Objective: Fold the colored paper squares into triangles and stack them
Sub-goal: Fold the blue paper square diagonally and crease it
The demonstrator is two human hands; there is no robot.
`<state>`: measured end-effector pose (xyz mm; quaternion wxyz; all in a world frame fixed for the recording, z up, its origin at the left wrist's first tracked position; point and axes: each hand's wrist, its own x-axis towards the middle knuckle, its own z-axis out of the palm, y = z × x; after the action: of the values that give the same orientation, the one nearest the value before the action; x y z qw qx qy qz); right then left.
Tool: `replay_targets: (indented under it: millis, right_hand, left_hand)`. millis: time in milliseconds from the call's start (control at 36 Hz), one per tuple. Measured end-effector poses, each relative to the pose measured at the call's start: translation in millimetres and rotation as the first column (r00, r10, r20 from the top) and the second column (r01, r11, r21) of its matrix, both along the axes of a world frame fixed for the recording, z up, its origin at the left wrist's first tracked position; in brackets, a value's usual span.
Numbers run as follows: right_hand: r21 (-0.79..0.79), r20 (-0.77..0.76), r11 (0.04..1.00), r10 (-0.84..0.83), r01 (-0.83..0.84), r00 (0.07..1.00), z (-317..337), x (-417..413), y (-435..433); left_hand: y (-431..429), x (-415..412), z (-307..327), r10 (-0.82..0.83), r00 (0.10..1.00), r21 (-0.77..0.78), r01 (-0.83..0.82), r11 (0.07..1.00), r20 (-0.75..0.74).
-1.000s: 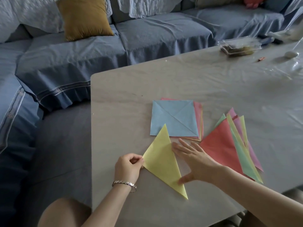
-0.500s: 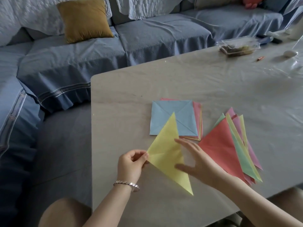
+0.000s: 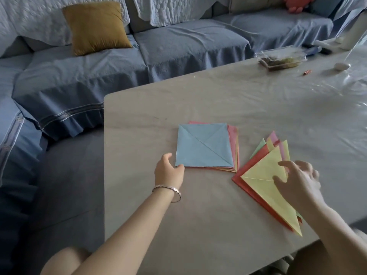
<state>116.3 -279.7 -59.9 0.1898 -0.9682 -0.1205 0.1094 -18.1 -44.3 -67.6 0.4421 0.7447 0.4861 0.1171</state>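
Yellow folded paper triangle (image 3: 264, 187) now lies on top of the fanned pile of folded paper triangles (image 3: 256, 155) near the right front edge of the pale grey surface (image 3: 218, 100) — half a second ago it was still held up between both hands, out in front of the square stack. The right hand (image 3: 297, 185) hovers over it with fingers (image 3: 282, 163) spread wide and holding nothing; it looks blurred, so whether the fingertips touch the paper I cannot tell. The red triangle (image 3: 238, 179) that was the top sheet now shows only as a border along the yellow one's left side.

The left hand (image 3: 168, 171) has let go and moved to the near left corner of the stack of unfolded coloured paper squares (image 3: 234, 147), whose top sheet is a light blue square (image 3: 200, 147) already marked with diagonal creases. Thumb and fingers are curled narrowly at that corner, touching or almost touching it, with no sheet lifted yet.

By my reading, one more triangle is done and stacked — the blue sheet is next, and several squares remain under it.
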Motion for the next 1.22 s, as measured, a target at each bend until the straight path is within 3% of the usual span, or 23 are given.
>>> replay_targets:
  millis: [83,167,278,417,583,806,917,972,1083,1222]
  right_hand:
    - [0.03,0.091,0.979,0.199,-0.203,0.976,-3.0,-6.0,19.1]
    - [0.091,0.087,0.902,0.416,-0.423,0.905,-9.2,-12.2,49.0]
    - [-0.05,0.078,0.784,0.621,-0.619,0.78,-23.0,-17.4,82.8]
    - [-0.148,0.131,0.741,0.671,-0.655,0.729,-36.1,-21.5,95.6]
    - [-0.168,0.206,0.715,0.698,-0.678,0.685,-48.0,-19.0,94.0]
    - [-0.089,0.352,0.706,0.682,-0.703,0.64,-55.7,-27.1,91.4]
    - [-0.052,0.393,0.74,0.633,-0.671,0.667,-54.2,-39.7,87.2]
    - [-0.041,0.413,0.735,0.629,-0.677,0.658,-55.5,-45.2,86.6]
    - [0.002,0.495,0.654,0.657,-0.756,0.569,-58.7,-48.2,85.4]
    - [0.069,0.496,0.554,0.702,-0.829,0.511,-59.9,-48.4,76.2]
  left_hand:
    - [3.6,7.5,3.7,-0.012,1.0,-0.071,0.012,0.997,-0.003]
    - [4.7,12.7,6.6,0.001,1.0,-0.114,-0.001,0.993,0.001]
    - [4.0,17.9,10.0,0.038,0.999,-0.156,-0.036,0.987,0.01]
    - [5.0,20.7,8.9,0.087,0.996,-0.141,-0.082,0.987,0.031]
    - [7.3,25.5,6.8,0.084,0.996,-0.005,-0.084,0.996,0.009]
    - [10.1,24.7,5.0,0.151,0.989,-0.015,-0.151,0.988,-0.012]
    - [13.7,6.7,6.9,0.131,0.991,-0.011,-0.131,0.991,0.029]
    - [17.2,-6.3,6.8,0.14,0.987,-0.063,-0.136,0.989,0.079]
    - [25.2,-36.8,5.5,0.246,0.963,-0.355,-0.192,0.915,0.113]
    - [35.4,-71.1,-0.3,0.084,0.996,-0.328,-0.08,0.941,-0.002]
